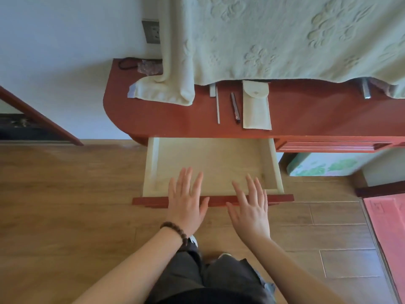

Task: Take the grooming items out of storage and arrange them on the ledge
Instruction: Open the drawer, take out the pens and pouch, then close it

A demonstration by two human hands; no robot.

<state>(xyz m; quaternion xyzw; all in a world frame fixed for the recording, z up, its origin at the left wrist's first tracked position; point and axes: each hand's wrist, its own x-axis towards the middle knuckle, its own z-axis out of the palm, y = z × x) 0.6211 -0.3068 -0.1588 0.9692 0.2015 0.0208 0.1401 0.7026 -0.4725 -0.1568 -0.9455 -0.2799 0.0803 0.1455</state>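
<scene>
A pale wooden drawer (270,165) stands pulled out from the red-brown ledge (153,119), and nothing lies inside it. On the ledge lie a cream pouch with a snap flap (256,106), a dark pen-like stick (235,107) and a thin pale stick (217,106), side by side. My left hand (186,201) and my right hand (252,207) are flat with straight fingers over the drawer's red front panel (282,198). Neither holds anything.
A cream embossed blanket (285,36) hangs over the back of the ledge, its folded corner (166,88) resting on the left. A dark cord (127,62) and crumpled wrapper (150,66) lie at the back left. A metal piece (365,91) shows at right. Wooden floor below.
</scene>
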